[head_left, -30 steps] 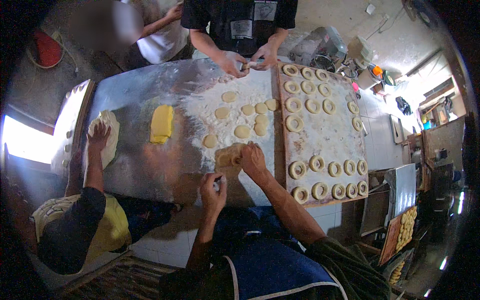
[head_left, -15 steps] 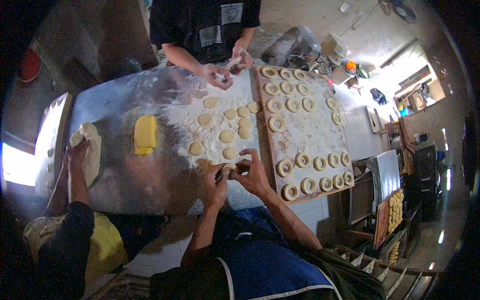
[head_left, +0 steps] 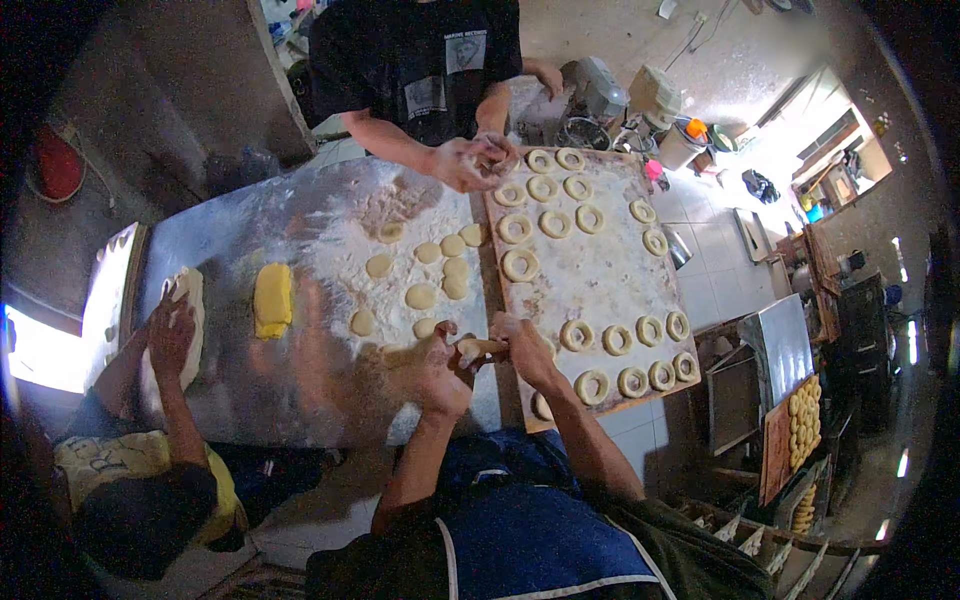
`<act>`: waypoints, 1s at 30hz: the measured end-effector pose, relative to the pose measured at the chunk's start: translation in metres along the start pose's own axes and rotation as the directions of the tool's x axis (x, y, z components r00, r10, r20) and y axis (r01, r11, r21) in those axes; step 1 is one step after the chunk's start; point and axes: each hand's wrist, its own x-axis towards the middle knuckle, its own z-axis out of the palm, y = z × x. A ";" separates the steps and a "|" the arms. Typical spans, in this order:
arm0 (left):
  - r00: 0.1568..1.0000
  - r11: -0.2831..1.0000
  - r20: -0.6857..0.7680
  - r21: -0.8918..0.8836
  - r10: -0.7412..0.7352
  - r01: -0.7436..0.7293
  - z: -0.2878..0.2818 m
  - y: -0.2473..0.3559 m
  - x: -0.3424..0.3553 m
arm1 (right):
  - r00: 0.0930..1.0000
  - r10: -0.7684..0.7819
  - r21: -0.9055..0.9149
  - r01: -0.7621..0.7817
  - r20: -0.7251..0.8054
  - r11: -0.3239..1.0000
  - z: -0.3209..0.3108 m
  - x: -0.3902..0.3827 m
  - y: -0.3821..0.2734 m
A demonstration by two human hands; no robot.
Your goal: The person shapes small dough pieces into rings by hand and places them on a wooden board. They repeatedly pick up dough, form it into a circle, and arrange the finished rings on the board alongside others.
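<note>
Between my two hands, a pale dough ring (head_left: 481,350) is stretched out sideways, held just above the front of the table by the board's left edge. My left hand (head_left: 443,380) has its fingers closed round one end of it. On the other end is my right hand (head_left: 528,352), its fingers curled in and partly hiding the dough. Beyond them, several flat dough rounds (head_left: 421,296) lie on the floured metal table (head_left: 225,385). Just right of my hands is a wooden board (head_left: 610,275) bearing rows of dough rings (head_left: 592,387); my right forearm reaches up past its near left corner.
Across the table, a person in a black shirt holds both hands (head_left: 478,163) together by the board's far left corner. At the left, another person's hand (head_left: 172,340) presses a large dough piece (head_left: 190,300). A yellow block (head_left: 272,300) lies between. Shaped dough pieces (head_left: 804,420) fill a tray at right.
The dough between my hands has been drawn out longer, and my right fingers have closed. The person across has brought their hands together near the board. My view has shifted slightly.
</note>
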 end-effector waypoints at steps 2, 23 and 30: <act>0.952 0.285 -0.012 0.955 0.305 -0.080 -0.001 -0.026 0.011 | 0.996 -0.087 0.264 0.084 0.000 0.961 -0.023 -0.009 -0.010; 0.763 0.149 -0.496 0.864 0.414 0.481 0.031 -0.199 0.089 | 0.998 -0.049 -0.529 0.017 -0.046 0.849 -0.174 0.001 -0.015; 0.894 -0.026 -0.305 0.943 0.327 0.331 0.008 -0.191 0.088 | 0.966 -0.258 -0.447 0.242 0.026 0.861 -0.176 0.001 -0.020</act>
